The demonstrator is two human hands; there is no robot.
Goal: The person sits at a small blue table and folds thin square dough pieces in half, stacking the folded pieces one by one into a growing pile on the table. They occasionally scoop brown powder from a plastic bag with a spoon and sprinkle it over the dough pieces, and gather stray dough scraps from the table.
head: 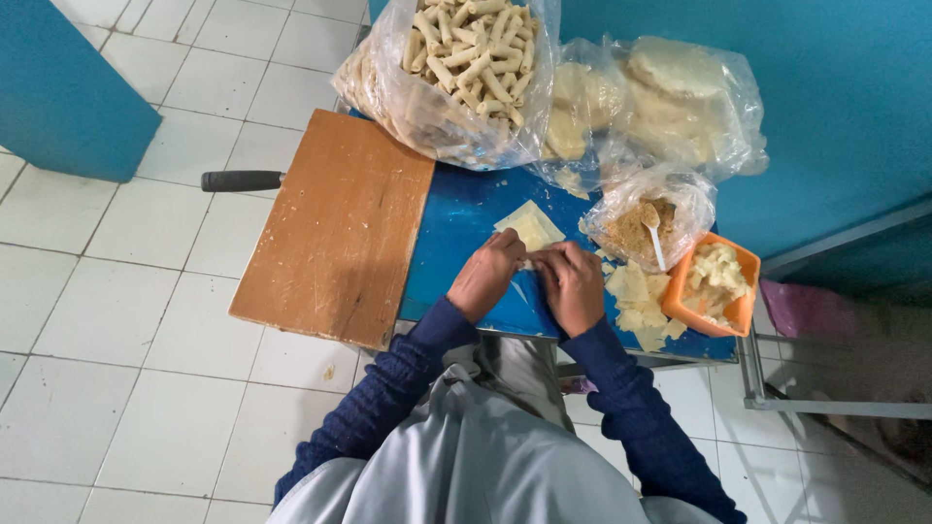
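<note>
A pale square pastry wrapper (529, 225) lies on the blue tabletop (456, 223). My left hand (488, 274) and my right hand (573, 284) both pinch the wrapper's near corner, fingers curled and meeting over it. Whatever filling sits under my fingers is hidden. Both arms wear dark blue knit sleeves. A stack of more cut wrappers (636, 296) lies just right of my right hand.
A wooden board (335, 228) covers the table's left part, a black handle (241, 180) poking out beyond it. At the back stand a bag of rolled pastries (456, 73) and bags of dough sheets (670, 97). A bag of brown filling with a white spoon (646, 228) and an orange tub (720, 286) sit right.
</note>
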